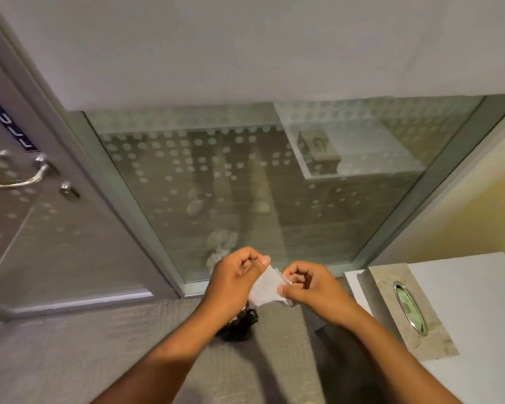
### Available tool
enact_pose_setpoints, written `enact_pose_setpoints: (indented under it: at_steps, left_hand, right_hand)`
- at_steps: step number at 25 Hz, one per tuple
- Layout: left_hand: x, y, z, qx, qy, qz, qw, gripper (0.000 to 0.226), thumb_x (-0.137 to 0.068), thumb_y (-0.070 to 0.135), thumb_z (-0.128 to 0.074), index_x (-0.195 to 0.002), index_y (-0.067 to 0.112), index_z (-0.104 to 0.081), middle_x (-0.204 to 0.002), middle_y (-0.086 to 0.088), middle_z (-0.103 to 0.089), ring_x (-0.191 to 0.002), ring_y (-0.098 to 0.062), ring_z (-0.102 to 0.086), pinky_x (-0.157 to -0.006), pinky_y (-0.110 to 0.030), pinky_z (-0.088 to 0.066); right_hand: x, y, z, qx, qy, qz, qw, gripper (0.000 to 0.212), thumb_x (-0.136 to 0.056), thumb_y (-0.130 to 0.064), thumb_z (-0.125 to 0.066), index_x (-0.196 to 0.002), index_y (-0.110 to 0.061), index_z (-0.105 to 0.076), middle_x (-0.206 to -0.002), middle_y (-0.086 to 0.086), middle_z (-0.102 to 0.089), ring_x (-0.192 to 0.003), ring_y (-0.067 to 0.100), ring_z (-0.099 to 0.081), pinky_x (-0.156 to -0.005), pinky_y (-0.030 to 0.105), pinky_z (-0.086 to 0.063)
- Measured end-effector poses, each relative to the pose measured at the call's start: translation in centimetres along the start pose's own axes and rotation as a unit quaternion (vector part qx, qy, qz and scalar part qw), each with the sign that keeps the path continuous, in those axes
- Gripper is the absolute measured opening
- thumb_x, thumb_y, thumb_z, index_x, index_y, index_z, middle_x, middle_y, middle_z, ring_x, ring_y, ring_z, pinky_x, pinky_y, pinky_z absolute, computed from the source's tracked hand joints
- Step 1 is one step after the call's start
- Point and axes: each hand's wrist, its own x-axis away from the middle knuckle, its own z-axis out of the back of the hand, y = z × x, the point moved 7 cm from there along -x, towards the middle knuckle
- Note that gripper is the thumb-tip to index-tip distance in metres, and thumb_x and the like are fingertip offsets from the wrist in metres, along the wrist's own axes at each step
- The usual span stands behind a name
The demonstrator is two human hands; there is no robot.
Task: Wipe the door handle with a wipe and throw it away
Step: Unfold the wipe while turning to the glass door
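Only readable writing here is the blue sign (11,121) on the door (56,228) at the far left, white letters spelling "PULL" running down it. Just below that sign you've got the door handle (21,179), a curved metal bar on a round mount, with the lock cylinder (68,191) right beside it, lower and to the right. Nothing is touching the handle.

Your wipe (267,287) is well apart from it, held out in front of the glass panel (245,185) near the panel's bottom edge. Your left hand (233,278) is curled shut, pinching the wipe's upper left corner between thumb and fingers. Your right hand (309,284) is closed the same way, thumb pressed on the right edge of the wipe. So both hands grip the thin white sheet, and it's stretched flat-ish between them.

The glass panel has a frosted dot pattern and shows blurry reflections, can't make out much in those. Off to the right there's a white counter (478,301) with a stone-look slab (391,287) on its left edge, and a metal-rimmed oval opening (410,307) set into that slab. Something dark (239,325) sits on the floor (99,345) under your left wrist, too hidden to tell what it is.
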Motion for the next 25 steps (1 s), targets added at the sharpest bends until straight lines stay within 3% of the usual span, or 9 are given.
enact_pose_setpoints:
  at_steps: [2, 4, 7, 12, 16, 18, 21, 23, 25]
  left_hand:
    - [2.3, -1.0, 5.3, -0.003, 0.052, -0.019, 0.998, 0.024, -0.103, 0.024, -0.074, -0.081, 0.014, -0.070, -0.079, -0.013, -0.061, -0.071, -0.016, -0.054, -0.068, -0.034, -0.041]
    - [4.4, -1.7, 9.8, 0.000, 0.104, -0.035, 0.994, 0.025, -0.106, 0.020, -0.071, -0.081, 0.017, -0.068, -0.088, -0.005, -0.063, -0.077, -0.011, -0.057, -0.069, -0.028, -0.042]
    - [7.6, -3.3, 17.6, 0.025, 0.168, -0.020, 0.985, 0.031, -0.108, 0.022, -0.066, -0.078, 0.026, -0.060, -0.073, 0.013, -0.059, -0.064, -0.006, -0.051, -0.059, -0.022, -0.038]
    - [12.3, -4.8, 27.0, 0.022, 0.232, -0.014, 0.972, 0.036, -0.110, 0.024, -0.063, -0.075, 0.025, -0.054, -0.060, 0.017, -0.051, -0.057, -0.002, -0.041, -0.052, -0.018, -0.033]
    - [14.0, -6.3, 32.2, 0.041, 0.292, 0.029, 0.955, 0.044, -0.114, 0.026, -0.056, -0.072, 0.022, -0.044, -0.055, 0.014, -0.040, -0.051, 0.000, -0.033, -0.049, -0.021, -0.028]
    - [14.3, -7.3, 33.5, 0.084, 0.288, 0.054, 0.953, 0.042, -0.112, 0.030, -0.058, -0.073, 0.021, -0.046, -0.063, 0.009, -0.041, -0.056, -0.005, -0.036, -0.054, -0.026, -0.031]
    - [14.5, -7.9, 33.4, 0.215, 0.178, 0.082, 0.957, 0.034, -0.099, 0.036, -0.079, -0.081, 0.019, -0.056, -0.071, 0.002, -0.060, -0.061, -0.011, -0.054, -0.056, -0.028, -0.043]
    - [12.9, -9.9, 35.8, 0.303, 0.159, 0.089, 0.935, 0.028, -0.094, 0.032, -0.083, -0.094, 0.015, -0.061, -0.087, -0.004, -0.072, -0.072, -0.012, -0.068, -0.064, -0.026, -0.056]
    - [13.1, -10.0, 35.9, 0.375, 0.152, 0.083, 0.911, 0.020, -0.096, 0.029, -0.074, -0.099, 0.014, -0.061, -0.101, -0.009, -0.077, -0.084, -0.013, -0.076, -0.070, -0.029, -0.065]
  right_hand:
    - [-0.4, -0.9, -5.0, 0.024, -0.030, -0.001, 0.999, 0.015, -0.086, 0.013, -0.073, -0.092, -0.001, -0.071, -0.077, 0.006, -0.068, -0.071, 0.023, -0.058, -0.065, 0.029, -0.051]
    - [-0.6, -2.1, -9.1, 0.083, -0.057, 0.022, 0.995, 0.011, -0.085, 0.009, -0.074, -0.092, 0.000, -0.073, -0.077, 0.004, -0.069, -0.072, 0.015, -0.059, -0.069, 0.027, -0.049]
    - [-1.1, -4.1, -16.1, 0.109, -0.093, 0.043, 0.989, 0.005, -0.091, -0.002, -0.074, -0.088, -0.004, -0.077, -0.078, 0.020, -0.073, -0.073, 0.012, -0.062, -0.072, 0.027, -0.050]
    - [-2.8, -6.8, -26.2, -0.065, -0.086, 0.019, 0.994, 0.027, -0.103, -0.009, -0.058, -0.086, 0.011, -0.067, -0.087, 0.018, -0.066, -0.087, 0.026, -0.063, -0.089, 0.044, -0.055]
    - [-4.6, -8.5, -31.0, -0.245, -0.076, -0.060, 0.965, 0.024, -0.104, -0.002, -0.045, -0.087, -0.004, -0.061, -0.082, 0.018, -0.070, -0.070, 0.027, -0.073, -0.069, 0.039, -0.065]
    - [-5.5, -8.9, -32.8, -0.240, -0.086, -0.072, 0.964, 0.024, -0.106, -0.005, -0.042, -0.091, -0.010, -0.061, -0.076, 0.013, -0.074, -0.062, 0.025, -0.073, -0.065, 0.041, -0.064]
    - [-5.9, -9.8, -33.3, -0.197, -0.086, -0.041, 0.976, 0.025, -0.108, -0.010, -0.041, -0.098, -0.010, -0.065, -0.077, 0.009, -0.073, -0.061, 0.018, -0.068, -0.061, 0.035, -0.061]
    - [-9.7, -9.9, -35.1, -0.173, -0.108, -0.042, 0.978, 0.028, -0.109, -0.011, -0.042, -0.099, -0.010, -0.068, -0.083, 0.012, -0.073, -0.063, 0.018, -0.067, -0.057, 0.032, -0.059]
    - [-10.0, -10.9, -35.0, -0.159, -0.089, -0.026, 0.983, 0.031, -0.109, -0.012, -0.044, -0.096, -0.012, -0.071, -0.083, 0.013, -0.074, -0.063, 0.019, -0.069, -0.056, 0.035, -0.060]
